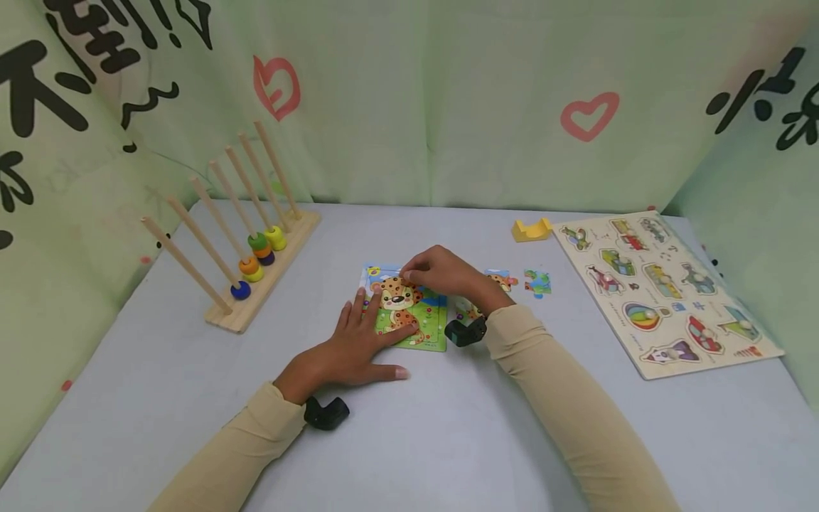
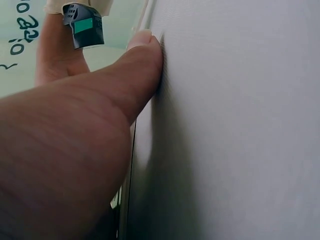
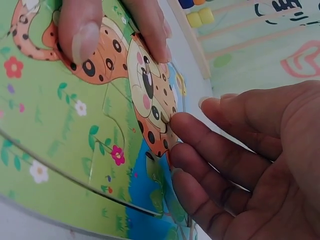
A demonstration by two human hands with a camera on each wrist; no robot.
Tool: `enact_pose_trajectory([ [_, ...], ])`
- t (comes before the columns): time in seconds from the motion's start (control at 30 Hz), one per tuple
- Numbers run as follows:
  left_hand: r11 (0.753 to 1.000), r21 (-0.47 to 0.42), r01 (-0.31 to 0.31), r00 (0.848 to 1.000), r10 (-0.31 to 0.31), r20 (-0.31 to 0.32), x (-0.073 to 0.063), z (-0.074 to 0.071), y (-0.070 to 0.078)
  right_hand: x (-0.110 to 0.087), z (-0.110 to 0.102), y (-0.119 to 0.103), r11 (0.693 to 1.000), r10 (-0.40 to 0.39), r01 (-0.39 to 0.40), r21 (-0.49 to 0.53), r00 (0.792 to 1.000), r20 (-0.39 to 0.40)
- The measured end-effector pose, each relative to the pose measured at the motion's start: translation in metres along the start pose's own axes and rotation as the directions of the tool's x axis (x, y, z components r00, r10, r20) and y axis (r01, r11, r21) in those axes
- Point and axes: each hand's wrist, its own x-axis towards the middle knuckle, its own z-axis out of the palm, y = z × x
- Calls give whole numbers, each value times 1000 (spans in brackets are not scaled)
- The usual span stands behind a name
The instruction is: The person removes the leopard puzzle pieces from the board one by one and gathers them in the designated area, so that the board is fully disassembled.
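A leopard jigsaw puzzle (image 1: pixel 435 320) in a flat tray lies mid-table. My left hand (image 1: pixel 365 338) rests on its left side, fingers spread over the leopard and thumb stretched toward the table. In the right wrist view two left fingertips (image 3: pixel 82 42) touch the picture. At the puzzle's top edge is my right hand (image 1: pixel 444 270), fingers bent and fingertips (image 3: pixel 182 120) right at the leopard's head; I cannot tell whether they pinch a piece. Loose puzzle pieces (image 1: pixel 537 283) lie to the right, one partly behind the right wrist. The left wrist view shows the left thumb (image 2: pixel 135 75) over the white table.
A wooden peg rack (image 1: pixel 256 302) with coloured beads stands at the left. To the right lies a wooden picture board (image 1: pixel 630 306), with a yellow curved block (image 1: pixel 531 230) near its far left corner. Pale green cloth walls (image 1: pixel 435 107) surround the table's back and sides.
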Motion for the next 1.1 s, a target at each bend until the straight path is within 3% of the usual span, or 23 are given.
enact_pose_trajectory([
  [0.4, 1000, -13, -6, 1000, 6, -6, -1, 0, -1, 2, 2, 0, 980, 58, -56, 190, 998, -4],
  [0.73, 1000, -16, -21, 1000, 21, -6, -2, -1, 0, 3, 6, 2, 973, 44, -51, 226, 998, 36],
  [1.1, 1000, -12, 3, 1000, -3, 5, -3, -2, 2, 2, 6, 3, 989, 28, -38, 144, 997, 67],
])
